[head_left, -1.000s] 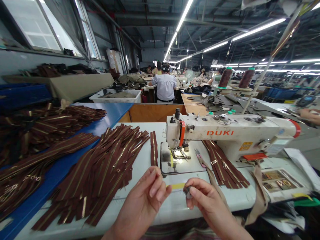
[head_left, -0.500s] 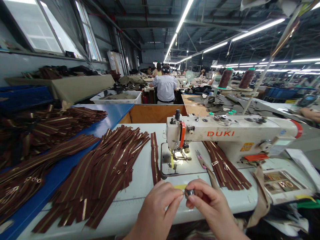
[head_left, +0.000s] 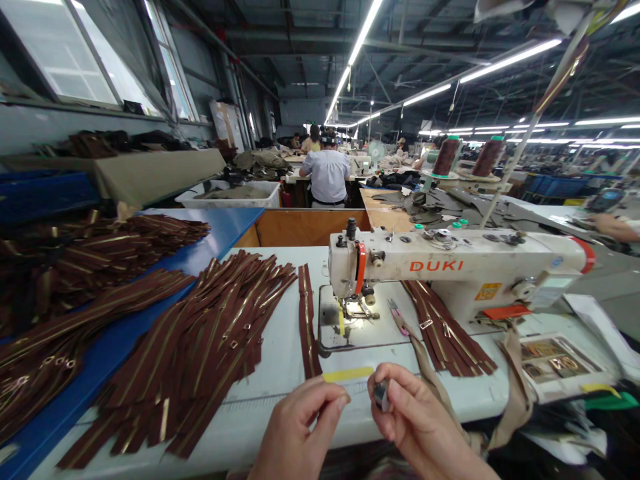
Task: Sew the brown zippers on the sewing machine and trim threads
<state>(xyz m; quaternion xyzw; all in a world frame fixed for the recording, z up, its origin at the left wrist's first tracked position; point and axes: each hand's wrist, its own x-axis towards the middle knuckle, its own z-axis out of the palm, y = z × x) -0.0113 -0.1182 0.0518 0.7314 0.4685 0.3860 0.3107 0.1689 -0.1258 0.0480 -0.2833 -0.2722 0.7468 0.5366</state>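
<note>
Right hand [head_left: 423, 417]: fingers curled, thumb and forefinger pads closed on a small metal cylinder [head_left: 382, 396], probably a bobbin, kind uncertain at this resolution; held at the fingertips, one bright end showing. Judged light, hard and smooth, so likely slippery: best taken across its rims or flat ends with the pads, little force needed, with some risk of a drop onto the bench [head_left: 235, 433] below. Left hand [head_left: 300, 427]: curled, fingertips drawn toward the thumb, nothing visible between them, any fine thread impossible to make out. Narrow gap between the two hands, no contact. Directly ahead of left hand, a strip of yellow tape [head_left: 349, 375] on the bench and a single brown zipper [head_left: 307, 320]; farther left, heaped brown zippers with brass teeth [head_left: 190, 353]. Ahead of right hand, pink-handled thread snips [head_left: 395, 310], a tan webbing strap [head_left: 430, 377] and the white DUKI sewing machine [head_left: 450, 267], with a lamp lighting the needle area.
</note>
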